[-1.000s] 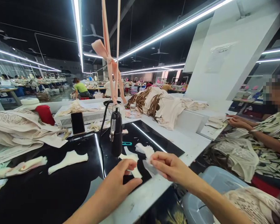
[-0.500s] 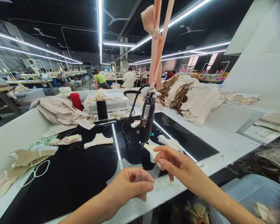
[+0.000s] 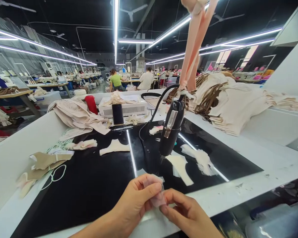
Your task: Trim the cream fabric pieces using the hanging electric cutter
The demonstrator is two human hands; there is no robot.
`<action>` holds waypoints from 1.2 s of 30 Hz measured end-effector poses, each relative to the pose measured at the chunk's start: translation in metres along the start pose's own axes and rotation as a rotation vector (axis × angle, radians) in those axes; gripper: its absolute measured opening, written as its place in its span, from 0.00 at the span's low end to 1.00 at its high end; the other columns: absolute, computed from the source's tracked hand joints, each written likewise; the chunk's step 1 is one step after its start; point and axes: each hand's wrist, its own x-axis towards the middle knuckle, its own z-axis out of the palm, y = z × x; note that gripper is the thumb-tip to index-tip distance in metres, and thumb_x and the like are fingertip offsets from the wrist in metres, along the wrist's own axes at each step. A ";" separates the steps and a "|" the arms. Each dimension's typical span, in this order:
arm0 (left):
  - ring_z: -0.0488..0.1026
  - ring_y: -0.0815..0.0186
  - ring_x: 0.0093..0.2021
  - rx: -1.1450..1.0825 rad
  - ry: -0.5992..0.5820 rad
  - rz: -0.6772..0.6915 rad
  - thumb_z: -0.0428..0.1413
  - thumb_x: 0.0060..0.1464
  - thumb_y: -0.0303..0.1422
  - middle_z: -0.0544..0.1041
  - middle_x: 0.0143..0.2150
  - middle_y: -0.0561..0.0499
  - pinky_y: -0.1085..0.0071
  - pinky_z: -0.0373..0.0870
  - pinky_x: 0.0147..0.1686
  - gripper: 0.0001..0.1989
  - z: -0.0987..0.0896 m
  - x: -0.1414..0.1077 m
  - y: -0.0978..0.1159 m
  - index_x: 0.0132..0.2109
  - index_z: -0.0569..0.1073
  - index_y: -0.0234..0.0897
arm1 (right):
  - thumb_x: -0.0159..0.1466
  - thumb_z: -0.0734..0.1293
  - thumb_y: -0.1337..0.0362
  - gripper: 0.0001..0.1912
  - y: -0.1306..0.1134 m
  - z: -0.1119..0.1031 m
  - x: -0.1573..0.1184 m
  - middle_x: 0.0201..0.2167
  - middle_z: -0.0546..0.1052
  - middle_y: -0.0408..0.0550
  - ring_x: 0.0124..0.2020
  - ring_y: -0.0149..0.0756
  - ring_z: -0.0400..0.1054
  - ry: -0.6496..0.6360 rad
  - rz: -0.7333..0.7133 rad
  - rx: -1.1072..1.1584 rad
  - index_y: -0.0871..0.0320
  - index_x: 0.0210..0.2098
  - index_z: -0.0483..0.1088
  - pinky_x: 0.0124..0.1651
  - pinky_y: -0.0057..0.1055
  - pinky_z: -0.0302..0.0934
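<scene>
Between thumb and fingers, my left hand (image 3: 139, 198) pinches a small translucent whitish piece (image 3: 157, 196) at the table's front edge. My right hand (image 3: 181, 211) is closed on the lower right side of that same piece. Just beyond them hangs a black handheld tool (image 3: 172, 127), tied to peach fabric strips (image 3: 192, 49), its tip low over the black mat (image 3: 89, 185). Right of the tip lies a cream cut piece (image 3: 181, 168) on thin white backing. Another cream piece (image 3: 115, 147) lies on the mat to the left.
Beige fabric (image 3: 76, 115) is heaped at the back left, near a phone (image 3: 117, 114) and a white vented box (image 3: 123, 109). Stacked fabric pieces (image 3: 238, 102) fill the back right. Tan scraps (image 3: 46, 162) lie at left. Crumpled white scraps (image 3: 201, 158) lie right; a plastic bin (image 3: 278, 221) sits below.
My right hand has moved away from the cream piece near the tool and come down to my left hand. Both now grip the translucent piece. The view has shifted, moving the scene's near objects rightward.
</scene>
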 end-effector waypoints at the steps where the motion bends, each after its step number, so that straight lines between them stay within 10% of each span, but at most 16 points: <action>1: 0.68 0.71 0.29 -0.015 0.008 0.003 0.74 0.47 0.39 0.73 0.27 0.53 0.74 0.70 0.36 0.18 -0.001 0.001 0.000 0.34 0.76 0.33 | 0.61 0.72 0.41 0.22 0.001 -0.001 0.001 0.32 0.74 0.44 0.30 0.33 0.63 0.004 0.002 -0.004 0.55 0.35 0.76 0.33 0.27 0.60; 11: 0.63 0.73 0.27 -0.046 0.107 -0.016 0.75 0.44 0.37 0.68 0.26 0.56 0.73 0.71 0.39 0.18 -0.008 0.009 0.008 0.38 0.79 0.34 | 0.57 0.70 0.34 0.29 0.000 -0.025 -0.004 0.22 0.61 0.39 0.27 0.32 0.53 0.078 0.050 -0.023 0.56 0.29 0.72 0.30 0.28 0.49; 36: 0.73 0.72 0.34 0.196 0.175 0.122 0.74 0.47 0.41 0.75 0.34 0.53 0.71 0.77 0.45 0.16 -0.031 -0.003 0.019 0.34 0.80 0.35 | 0.54 0.74 0.42 0.20 -0.018 -0.041 -0.002 0.21 0.67 0.42 0.25 0.35 0.62 0.275 0.055 -0.081 0.52 0.28 0.74 0.32 0.29 0.62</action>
